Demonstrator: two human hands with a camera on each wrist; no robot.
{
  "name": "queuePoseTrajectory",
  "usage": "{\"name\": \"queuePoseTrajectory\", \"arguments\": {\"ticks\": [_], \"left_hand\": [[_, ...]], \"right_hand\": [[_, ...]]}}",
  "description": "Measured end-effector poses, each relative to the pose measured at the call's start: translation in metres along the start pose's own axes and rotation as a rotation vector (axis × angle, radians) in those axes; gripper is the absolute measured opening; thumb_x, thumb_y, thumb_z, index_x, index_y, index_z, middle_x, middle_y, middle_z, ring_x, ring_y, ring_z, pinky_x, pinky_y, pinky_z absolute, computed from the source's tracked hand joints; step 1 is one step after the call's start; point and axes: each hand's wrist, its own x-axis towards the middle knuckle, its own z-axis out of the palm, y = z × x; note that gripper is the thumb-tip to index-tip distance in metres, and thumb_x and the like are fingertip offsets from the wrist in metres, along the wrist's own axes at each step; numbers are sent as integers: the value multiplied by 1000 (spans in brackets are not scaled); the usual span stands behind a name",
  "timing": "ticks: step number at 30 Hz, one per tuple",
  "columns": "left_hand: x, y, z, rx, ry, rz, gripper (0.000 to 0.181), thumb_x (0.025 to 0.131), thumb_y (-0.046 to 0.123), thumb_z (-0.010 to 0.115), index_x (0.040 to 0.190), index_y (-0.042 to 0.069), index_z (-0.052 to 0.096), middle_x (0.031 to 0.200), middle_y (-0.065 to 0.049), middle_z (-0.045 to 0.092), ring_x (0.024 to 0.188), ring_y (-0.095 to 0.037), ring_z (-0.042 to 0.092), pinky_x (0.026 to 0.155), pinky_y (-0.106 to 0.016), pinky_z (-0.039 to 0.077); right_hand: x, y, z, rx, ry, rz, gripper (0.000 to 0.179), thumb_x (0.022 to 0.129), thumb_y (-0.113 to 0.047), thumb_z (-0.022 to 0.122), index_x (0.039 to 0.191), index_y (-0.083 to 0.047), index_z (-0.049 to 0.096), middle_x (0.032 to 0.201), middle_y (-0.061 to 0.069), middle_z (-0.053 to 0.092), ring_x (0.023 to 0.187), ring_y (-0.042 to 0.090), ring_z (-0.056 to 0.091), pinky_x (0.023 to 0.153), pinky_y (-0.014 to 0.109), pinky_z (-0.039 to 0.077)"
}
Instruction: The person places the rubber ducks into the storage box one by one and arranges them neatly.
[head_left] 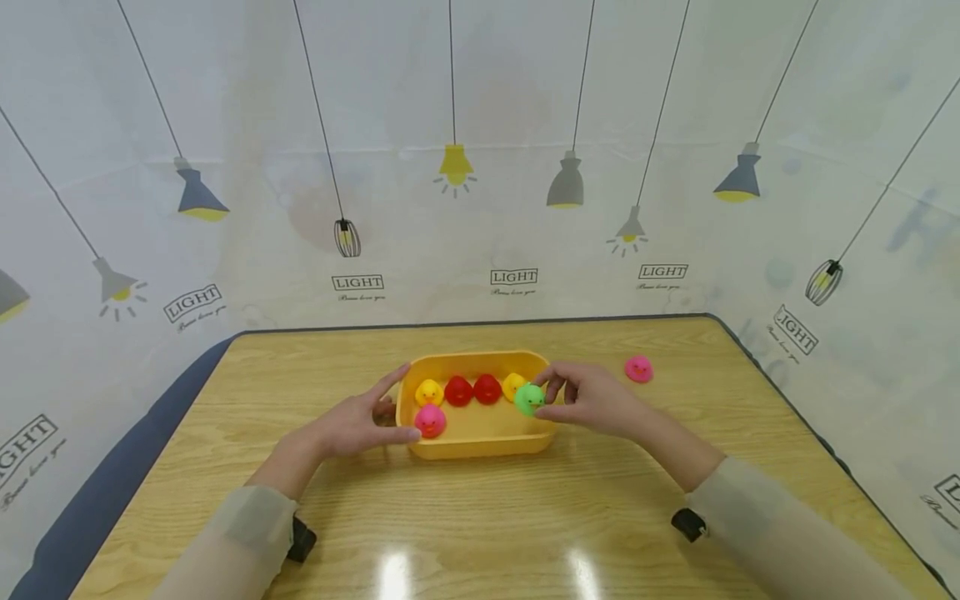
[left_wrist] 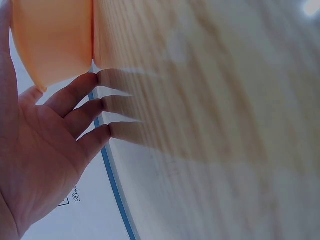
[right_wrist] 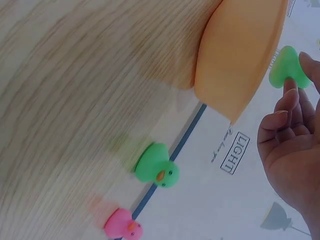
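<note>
Green duck (head_left: 529, 401), yellow-orange tray (head_left: 480, 448), wood-grained table (head_left: 480, 517)

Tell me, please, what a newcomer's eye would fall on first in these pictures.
Probably the orange-yellow tray in the middle of the head view, on the wooden table, with red ducks, yellow ducks and a pink duck inside. Next, the green duck that the right hand pinches at the tray's right end, with the left hand spread at the other. Behind, the pale backdrop with printed hanging lamps stands out too.
</note>
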Motion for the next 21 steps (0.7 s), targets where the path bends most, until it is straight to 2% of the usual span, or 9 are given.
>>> {"name": "queuePoseTrajectory", "arguments": {"ticks": [6, 14, 21], "left_hand": [[0, 0, 0, -3, 0, -7, 115, 87, 76, 79, 173, 55, 6, 169, -26, 48, 156, -53, 45, 125, -79, 32], [0, -2, 0, 12, 0, 9, 115, 87, 77, 78, 173, 55, 4, 167, -27, 50, 155, -54, 46, 125, -78, 33], [0, -1, 1, 2, 1, 8, 115, 87, 78, 77, 173, 55, 5, 169, -25, 49, 156, -52, 46, 125, -79, 32]], "right_hand": [[16, -10, 16, 19, -24, -14, 31, 95, -26, 89, 120, -15, 74, 97, -4, 72, 78, 20, 60, 68, 24, 50], [36, -20, 36, 19, -52, 43, 33, 95, -31, 89, 121, -17, 74, 98, -5, 71, 82, 22, 61, 69, 25, 51], [49, -25, 52, 38, -74, 50, 30, 95, -30, 89, 117, -17, 74, 97, -5, 71, 82, 20, 59, 70, 25, 49]]}}
